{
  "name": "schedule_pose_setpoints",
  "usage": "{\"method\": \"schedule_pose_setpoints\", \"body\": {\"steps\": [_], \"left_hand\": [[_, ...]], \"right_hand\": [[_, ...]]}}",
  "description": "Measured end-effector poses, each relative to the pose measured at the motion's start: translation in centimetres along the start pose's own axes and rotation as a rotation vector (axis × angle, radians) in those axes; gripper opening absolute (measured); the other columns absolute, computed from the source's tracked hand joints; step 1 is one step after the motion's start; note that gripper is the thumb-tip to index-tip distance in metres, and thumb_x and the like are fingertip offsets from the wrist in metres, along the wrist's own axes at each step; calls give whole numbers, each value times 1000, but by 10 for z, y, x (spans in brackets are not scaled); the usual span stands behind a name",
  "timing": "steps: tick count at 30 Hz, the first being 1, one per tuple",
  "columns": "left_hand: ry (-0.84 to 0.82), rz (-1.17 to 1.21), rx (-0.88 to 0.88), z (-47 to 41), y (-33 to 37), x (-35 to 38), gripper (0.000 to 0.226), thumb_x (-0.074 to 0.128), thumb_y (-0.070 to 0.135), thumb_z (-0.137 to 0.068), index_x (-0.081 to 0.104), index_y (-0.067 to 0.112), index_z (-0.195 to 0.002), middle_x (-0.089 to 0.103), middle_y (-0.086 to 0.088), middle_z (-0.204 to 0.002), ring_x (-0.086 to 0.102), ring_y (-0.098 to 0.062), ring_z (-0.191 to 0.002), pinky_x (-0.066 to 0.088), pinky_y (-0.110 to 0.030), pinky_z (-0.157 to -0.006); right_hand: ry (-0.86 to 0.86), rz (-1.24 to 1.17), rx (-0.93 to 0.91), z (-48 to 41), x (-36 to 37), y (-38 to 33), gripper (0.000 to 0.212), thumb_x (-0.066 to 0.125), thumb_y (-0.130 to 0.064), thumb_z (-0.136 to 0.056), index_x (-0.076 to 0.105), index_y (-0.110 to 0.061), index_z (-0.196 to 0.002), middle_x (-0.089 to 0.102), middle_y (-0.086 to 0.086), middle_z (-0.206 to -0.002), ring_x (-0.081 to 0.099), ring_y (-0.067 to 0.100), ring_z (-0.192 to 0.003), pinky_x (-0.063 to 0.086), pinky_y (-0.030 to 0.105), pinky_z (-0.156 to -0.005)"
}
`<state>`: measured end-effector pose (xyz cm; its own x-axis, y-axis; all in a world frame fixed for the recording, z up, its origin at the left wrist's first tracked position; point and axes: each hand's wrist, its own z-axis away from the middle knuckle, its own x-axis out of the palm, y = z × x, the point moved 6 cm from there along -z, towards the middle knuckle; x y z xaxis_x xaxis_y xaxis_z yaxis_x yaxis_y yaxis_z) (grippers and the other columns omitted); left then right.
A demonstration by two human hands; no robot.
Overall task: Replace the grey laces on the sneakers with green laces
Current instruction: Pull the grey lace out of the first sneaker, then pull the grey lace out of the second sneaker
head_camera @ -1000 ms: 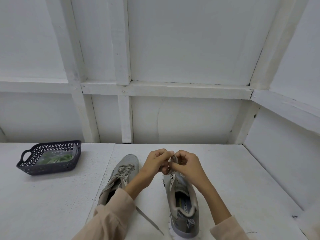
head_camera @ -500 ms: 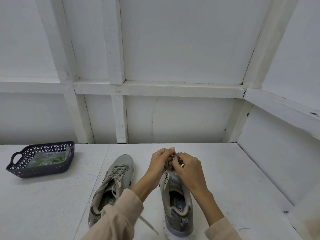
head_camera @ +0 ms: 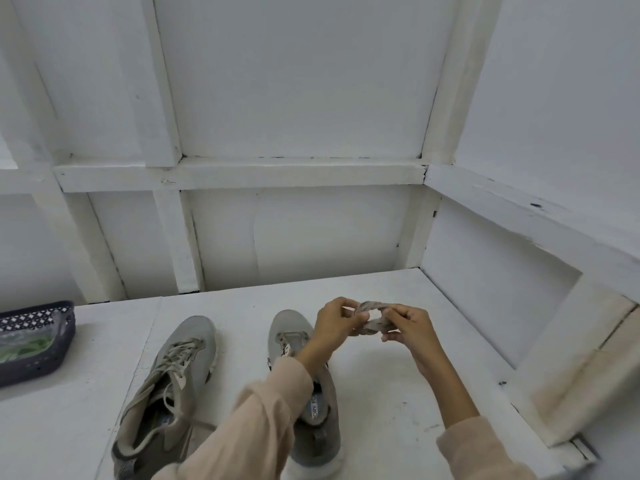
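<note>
Right of frame centre, both hands, left (head_camera: 334,320) and right (head_camera: 408,327), pinched the bundled grey lace (head_camera: 372,315); soft, limp, best gripped at its ends.

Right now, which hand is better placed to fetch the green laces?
Probably the left hand: the basket of green laces sits at the far left, on its side. The right hand is farther off. Both pinch the grey lace now.

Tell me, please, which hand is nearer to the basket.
Left. The left hand is well right of the basket; the right hand is farther right. Both hold the grey lace.
</note>
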<state>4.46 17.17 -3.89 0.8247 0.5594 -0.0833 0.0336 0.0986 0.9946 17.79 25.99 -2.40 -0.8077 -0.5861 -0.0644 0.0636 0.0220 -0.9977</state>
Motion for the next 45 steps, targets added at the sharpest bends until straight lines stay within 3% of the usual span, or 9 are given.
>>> {"method": "schedule_pose_setpoints", "body": {"steps": [5,9,15,20,24,28,35,42,45], "left_hand": [[-138,-358,-213,-8,-33,46,36,70,8,-86,45,12,-112,63,-17,-111,70,-27,-83,61,-35,-72],[-215,-541,-289,-3,-51,64,40,65,12,-89,45,6,-124,50,-19,-127,60,-28,-86,58,-35,-69],[-281,-680,-159,-6,-36,48,43,60,18,-93,45,11,-133,53,-14,-134,55,-28,-116,46,-33,-88],[-108,-407,-25,11,1,-42,16,63,17,-90,64,20,-105,69,-6,-112,63,-21,-104,50,-29,-80],[131,-284,3,37,13,-155,22,56,3,-90,65,22,-95,70,0,-102,61,-14,-93,44,-18,-68],[303,-306,-55,76,1,-248,33,49,-7,-86,65,21,-93,69,0,-98,59,-14,-89,45,-21,-68],[162,-487,-199,141,-45,-304,23,61,6,-85,65,23,-101,66,2,-106,60,-11,-80,47,-16,-64],[149,-382,-124,162,-49,-304,9,66,24,-90,69,18,-95,71,0,-96,68,-19,-91,61,-35,-73],[146,-412,-111,161,-48,-304,25,78,40,-76,68,22,-89,72,5,-90,69,-17,-84,60,-35,-69]], "right_hand": [[144,226,268,-13,-37,64,9,55,3,-89,62,3,-93,66,22,-82,65,29,-62,54,33,-53],[155,544,250,-14,-46,91,11,52,-3,-90,61,-7,-85,66,16,-87,59,24,-51,50,28,-45],[138,1007,89,-17,-39,90,17,50,-19,-95,66,-16,-101,59,5,-111,57,21,-98,48,31,-75],[19,1204,181,-24,-7,56,49,56,-24,-91,48,-22,-139,45,7,-138,43,26,-126,35,36,-99],[-34,1068,-79,-22,71,-14,54,58,-24,-89,43,-23,-141,45,9,-139,42,28,-126,35,39,-99],[-301,768,-244,4,177,-57,39,64,-23,-86,58,-26,-125,57,-3,-121,55,17,-107,44,33,-87],[-859,766,-136,63,310,-25,9,76,-15,-79,73,-9,-84,70,3,-76,65,15,-71,53,26,-59],[-784,733,-93,64,314,-24,4,77,-10,-78,74,-10,-80,73,10,-80,68,17,-72,59,29,-64],[-764,786,-127,67,317,-26,8,68,-8,-80,69,-15,-75,73,10,-83,70,23,-75,60,35,-67]]}}
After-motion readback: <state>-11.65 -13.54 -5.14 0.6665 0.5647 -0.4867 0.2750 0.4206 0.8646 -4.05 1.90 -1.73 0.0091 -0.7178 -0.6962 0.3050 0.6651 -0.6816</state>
